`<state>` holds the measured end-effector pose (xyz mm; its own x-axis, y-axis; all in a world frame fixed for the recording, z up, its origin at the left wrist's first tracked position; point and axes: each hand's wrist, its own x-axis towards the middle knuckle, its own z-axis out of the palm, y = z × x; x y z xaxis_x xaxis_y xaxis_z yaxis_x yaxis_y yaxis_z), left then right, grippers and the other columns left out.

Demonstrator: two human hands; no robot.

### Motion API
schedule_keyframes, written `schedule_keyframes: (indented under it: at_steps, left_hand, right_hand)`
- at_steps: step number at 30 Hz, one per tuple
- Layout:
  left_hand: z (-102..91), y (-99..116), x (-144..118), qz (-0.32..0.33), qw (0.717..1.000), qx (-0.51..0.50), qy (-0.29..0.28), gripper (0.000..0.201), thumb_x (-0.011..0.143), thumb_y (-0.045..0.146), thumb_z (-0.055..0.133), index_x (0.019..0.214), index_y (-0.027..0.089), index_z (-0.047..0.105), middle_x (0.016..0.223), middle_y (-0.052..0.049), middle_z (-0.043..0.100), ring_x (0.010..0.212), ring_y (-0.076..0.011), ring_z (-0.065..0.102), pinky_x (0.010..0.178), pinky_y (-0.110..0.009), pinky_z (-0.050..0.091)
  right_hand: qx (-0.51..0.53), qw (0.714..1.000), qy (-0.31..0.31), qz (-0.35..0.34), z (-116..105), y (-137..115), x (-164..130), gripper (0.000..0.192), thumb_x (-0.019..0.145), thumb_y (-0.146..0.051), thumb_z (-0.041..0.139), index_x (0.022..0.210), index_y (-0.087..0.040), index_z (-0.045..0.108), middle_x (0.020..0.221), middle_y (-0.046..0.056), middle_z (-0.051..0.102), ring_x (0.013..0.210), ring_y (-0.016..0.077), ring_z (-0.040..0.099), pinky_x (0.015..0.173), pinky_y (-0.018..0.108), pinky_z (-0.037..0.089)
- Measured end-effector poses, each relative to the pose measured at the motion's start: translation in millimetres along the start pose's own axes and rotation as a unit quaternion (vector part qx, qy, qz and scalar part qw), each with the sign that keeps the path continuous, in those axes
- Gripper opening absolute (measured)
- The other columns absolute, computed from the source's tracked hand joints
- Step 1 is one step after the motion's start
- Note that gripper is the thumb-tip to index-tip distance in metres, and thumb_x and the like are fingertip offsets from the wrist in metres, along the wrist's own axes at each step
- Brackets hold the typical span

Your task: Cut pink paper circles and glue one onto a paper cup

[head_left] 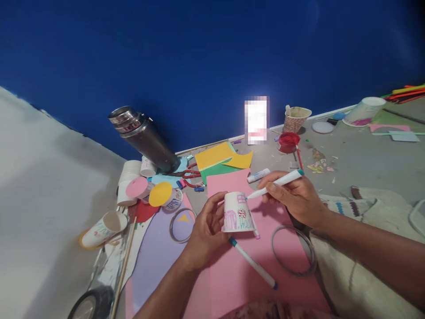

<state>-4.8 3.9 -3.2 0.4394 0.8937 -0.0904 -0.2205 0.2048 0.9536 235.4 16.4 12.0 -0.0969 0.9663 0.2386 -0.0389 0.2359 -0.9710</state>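
Observation:
My left hand (206, 223) is closed around a white paper cup (236, 212), held upside down and slightly tilted. Pink window and door shapes, red dots and green strokes are drawn on its side. Between the fingers of my right hand (295, 197) is a white marker (274, 185) with a teal end, its tip at the cup's upper right side. Below the cup, a second marker (254, 263) with teal and blue ends lies on pink paper (265, 248). A pink-tipped marker (256, 234) shows partly behind the cup. A glue stick (259, 175) lies near my right fingers.
A dark steel flask (149, 141) stands at the back left beside stacked paper cups (129, 177). Tape rings (294, 250) lie on the pink and purple paper (156, 266). Red-handled scissors (189, 174) rest near yellow and green sheets (215, 159). A red tub (288, 142) sits at back right.

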Motion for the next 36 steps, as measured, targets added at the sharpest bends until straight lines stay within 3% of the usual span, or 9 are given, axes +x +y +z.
schedule_keyframes:
  at_steps: [6,27,36]
  left_hand:
    - [0.9,0.2,-0.5,-0.004,1.0,0.003,0.002,0.067,0.072,0.023,0.085,0.132,0.029,0.055,0.134,-0.01,0.063,0.125,-0.0274,0.059,0.096,-0.032,0.049]
    - [-0.7,-2.8,-0.4,0.007,1.0,0.01,-0.015,0.067,0.074,0.021,0.084,0.133,0.03,0.054,0.132,-0.008,0.062,0.124,-0.0243,0.059,0.094,-0.03,0.05]
    - [4.2,0.0,-0.7,-0.013,0.999,0.046,-0.009,0.069,0.071,0.024,0.086,0.131,0.027,0.051,0.143,-0.012,0.055,0.139,-0.0318,0.048,0.105,-0.04,0.042]
  right_hand:
    - [-0.023,0.999,-0.027,-0.011,-1.1,1.9,-0.1,0.026,0.098,-0.044,0.062,0.093,-0.021,0.073,0.069,0.002,0.071,0.063,0.0153,0.064,0.056,0.026,0.051]
    - [-0.004,1.0,-0.009,-0.015,-1.8,6.8,0.9,0.022,0.099,-0.039,0.062,0.096,-0.021,0.073,0.069,0.0,0.07,0.064,0.0135,0.063,0.057,0.023,0.05]
    - [0.014,0.999,-0.028,-0.033,1.5,-0.6,-1.0,0.02,0.098,-0.038,0.062,0.096,-0.022,0.073,0.069,0.0,0.07,0.062,0.0133,0.065,0.056,0.023,0.052]
